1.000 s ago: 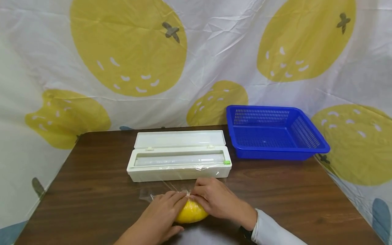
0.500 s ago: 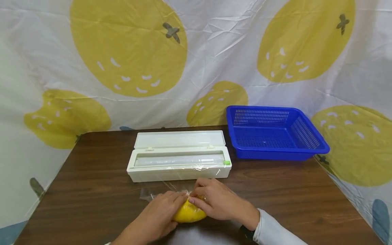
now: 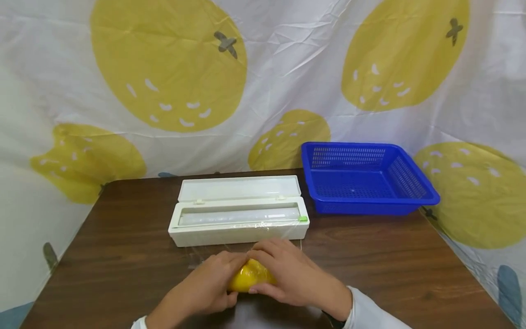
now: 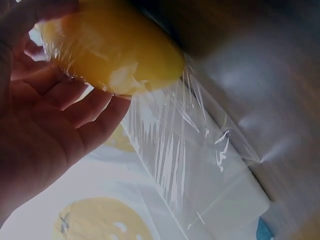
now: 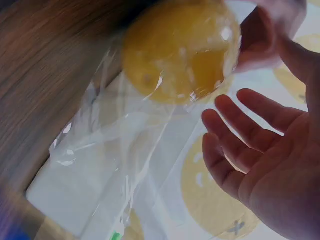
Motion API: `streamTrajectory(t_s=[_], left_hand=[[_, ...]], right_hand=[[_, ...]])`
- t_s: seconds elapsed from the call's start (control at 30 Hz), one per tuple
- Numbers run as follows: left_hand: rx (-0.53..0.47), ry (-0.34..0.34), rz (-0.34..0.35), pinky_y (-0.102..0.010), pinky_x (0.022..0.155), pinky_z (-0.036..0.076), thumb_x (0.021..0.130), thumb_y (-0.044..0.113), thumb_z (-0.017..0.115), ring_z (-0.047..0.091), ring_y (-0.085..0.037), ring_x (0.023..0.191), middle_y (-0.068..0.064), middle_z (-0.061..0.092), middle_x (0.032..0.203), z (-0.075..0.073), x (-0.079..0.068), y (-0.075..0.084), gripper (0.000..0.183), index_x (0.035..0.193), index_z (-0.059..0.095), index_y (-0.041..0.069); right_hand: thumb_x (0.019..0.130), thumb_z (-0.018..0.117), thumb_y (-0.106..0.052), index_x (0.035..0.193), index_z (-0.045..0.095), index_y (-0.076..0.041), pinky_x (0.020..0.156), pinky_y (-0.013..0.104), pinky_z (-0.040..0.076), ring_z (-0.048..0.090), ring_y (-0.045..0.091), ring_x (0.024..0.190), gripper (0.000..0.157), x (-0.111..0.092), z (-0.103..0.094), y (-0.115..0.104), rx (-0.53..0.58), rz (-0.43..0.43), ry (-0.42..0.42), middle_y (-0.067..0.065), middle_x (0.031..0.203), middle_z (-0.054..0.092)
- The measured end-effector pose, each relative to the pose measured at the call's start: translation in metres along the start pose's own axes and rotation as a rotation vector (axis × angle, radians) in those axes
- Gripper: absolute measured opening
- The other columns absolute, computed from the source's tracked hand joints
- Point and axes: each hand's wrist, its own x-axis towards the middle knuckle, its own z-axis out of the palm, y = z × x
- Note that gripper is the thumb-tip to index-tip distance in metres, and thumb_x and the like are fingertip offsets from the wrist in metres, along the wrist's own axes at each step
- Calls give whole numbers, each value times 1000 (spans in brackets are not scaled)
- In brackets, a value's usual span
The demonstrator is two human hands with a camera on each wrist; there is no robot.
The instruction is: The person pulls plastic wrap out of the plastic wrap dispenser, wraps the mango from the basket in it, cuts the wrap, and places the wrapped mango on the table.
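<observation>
A yellow oval fruit (image 3: 251,275), covered in glossy cling film, is between my two hands near the front of the table. My left hand (image 3: 211,281) holds it from the left, with the thumb low on the near side and the fingers on the far side, as the left wrist view shows. My right hand (image 3: 285,274) arches over its right side, the thumb low in front. In the right wrist view its fingers (image 5: 227,142) are loosely bent, with a gap between them and the fruit. A clear sheet of cling film (image 4: 165,135) stretches from the fruit to the white dispenser.
Behind my hands stands the white cling film dispenser (image 3: 238,235), its lid (image 3: 240,188) raised and a film roll (image 3: 240,216) inside. A green slide cutter (image 3: 303,219) sits at its right end. A blue plastic basket (image 3: 374,201) stands at the back right, before a patterned cloth (image 3: 287,59).
My right fingers have left the gathered film on top of the fruit, and the hand now spreads over its right side. Hands and fruit have moved slightly left.
</observation>
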Motion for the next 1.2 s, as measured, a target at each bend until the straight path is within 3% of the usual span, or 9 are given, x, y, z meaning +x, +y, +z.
streamTrajectory(t_s=[0.13, 0.3, 0.47, 0.6, 0.77, 0.97, 1.07, 1.2], left_hand=[[-99, -60, -36, -33, 83, 52, 71, 17, 81, 58, -12, 99, 4, 66, 126, -4, 6, -6, 70, 137, 58, 14], [-187, -123, -64, -32, 83, 50, 73, 18, 79, 56, -10, 96, 7, 66, 121, -9, 13, -13, 69, 138, 58, 14], [-222, -142, -81, -29, 80, 48, 74, 21, 78, 54, -8, 90, 8, 64, 111, -8, 17, -19, 72, 141, 54, 8], [-254, -139, -125, -33, 84, 50, 78, 28, 81, 58, -12, 96, 3, 65, 117, -4, 19, -23, 82, 148, 45, 7], [-306, -112, -185, -39, 89, 53, 77, 31, 87, 61, -16, 102, -7, 65, 123, 0, 20, -26, 83, 143, 42, 8], [-300, -31, -136, -36, 86, 52, 74, 25, 89, 60, -10, 95, 3, 68, 112, 2, 24, -27, 64, 129, 59, 10], [-273, 13, -128, -41, 91, 52, 74, 23, 89, 61, -15, 100, -2, 67, 118, 2, 26, -26, 71, 135, 56, 7], [-176, 70, -175, -44, 89, 53, 73, 23, 90, 61, -21, 100, -9, 61, 123, 1, 25, -22, 82, 143, 49, 7]], right_hand=[[87, 73, -54, 141, 53, -18, 98, 35, 47, 58, 17, 120, 68, 0, 2, -4, -49, -3, -32, -1, 131, 62], [83, 78, -52, 144, 50, -17, 98, 34, 48, 60, 17, 120, 76, 1, 8, -1, -117, -1, -46, -1, 131, 63], [77, 84, -50, 137, 54, -16, 97, 34, 47, 60, 18, 121, 75, 3, 15, 3, -180, -10, -24, 1, 134, 63], [74, 88, -46, 141, 51, -15, 101, 37, 48, 58, 21, 126, 83, 5, 22, 6, -187, 23, -49, 3, 140, 59], [71, 92, -36, 144, 49, -16, 104, 39, 47, 56, 21, 128, 87, 7, 29, 13, -136, 70, -53, 3, 141, 58], [70, 93, -25, 137, 54, -15, 102, 39, 50, 62, 20, 119, 78, 6, 29, 26, -4, 79, -2, 2, 131, 65], [70, 93, -24, 135, 55, -15, 99, 37, 53, 65, 19, 113, 75, 9, 27, 32, 49, 68, -5, 3, 126, 67], [71, 92, -25, 135, 56, -14, 103, 36, 51, 64, 18, 116, 75, 20, 25, 40, 84, 42, -47, 3, 129, 67]])
